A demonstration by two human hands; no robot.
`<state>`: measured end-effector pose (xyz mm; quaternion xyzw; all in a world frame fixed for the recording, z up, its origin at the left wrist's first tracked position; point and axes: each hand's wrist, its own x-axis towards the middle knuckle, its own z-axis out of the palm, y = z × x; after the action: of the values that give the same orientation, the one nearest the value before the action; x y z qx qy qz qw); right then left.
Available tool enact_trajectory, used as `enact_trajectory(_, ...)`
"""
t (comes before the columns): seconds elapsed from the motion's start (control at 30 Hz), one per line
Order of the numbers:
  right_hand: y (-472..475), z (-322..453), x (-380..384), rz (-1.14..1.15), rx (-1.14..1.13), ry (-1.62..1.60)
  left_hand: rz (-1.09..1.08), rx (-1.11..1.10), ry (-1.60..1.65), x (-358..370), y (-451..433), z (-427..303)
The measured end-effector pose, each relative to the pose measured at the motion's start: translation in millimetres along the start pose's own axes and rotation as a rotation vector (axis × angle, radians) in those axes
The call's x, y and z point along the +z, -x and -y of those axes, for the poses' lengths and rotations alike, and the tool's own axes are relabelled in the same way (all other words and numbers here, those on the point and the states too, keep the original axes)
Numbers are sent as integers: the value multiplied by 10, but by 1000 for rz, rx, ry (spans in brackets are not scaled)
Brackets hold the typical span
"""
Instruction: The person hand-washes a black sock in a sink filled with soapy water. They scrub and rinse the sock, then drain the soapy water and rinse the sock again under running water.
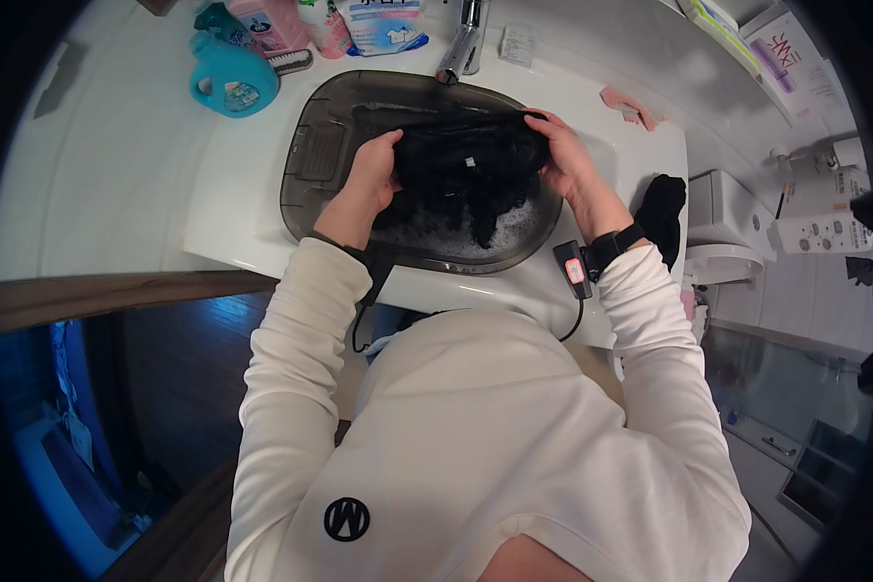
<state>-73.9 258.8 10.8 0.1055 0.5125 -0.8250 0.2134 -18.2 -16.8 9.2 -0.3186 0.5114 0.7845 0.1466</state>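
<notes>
A wet black garment [465, 145] with a small white tag is stretched between my two hands over a translucent dark plastic washbasin [313, 153]. My left hand [375, 164] grips its left end, thumb on top. The right end is held by my right hand [564, 153], near the basin's right rim. Lower folds of the cloth hang down to soapy water [516, 222] with white suds. The basin rests in a white sink counter [233, 218], below a chrome faucet [462, 51].
A blue detergent bottle [236, 80], a scrub brush [291, 62] and a detergent bag [385, 29] stand behind the basin. A pink cloth [629, 109] and a black cloth [660, 211] lie on the right. Cabled devices are strapped to both wrists. A toilet [724, 262] is farther right.
</notes>
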Motion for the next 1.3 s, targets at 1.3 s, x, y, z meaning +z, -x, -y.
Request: enact_trajectory(1.3, -325, -567, -453, -173, -104, 647, 13, 6, -548, 279, -583, 488)
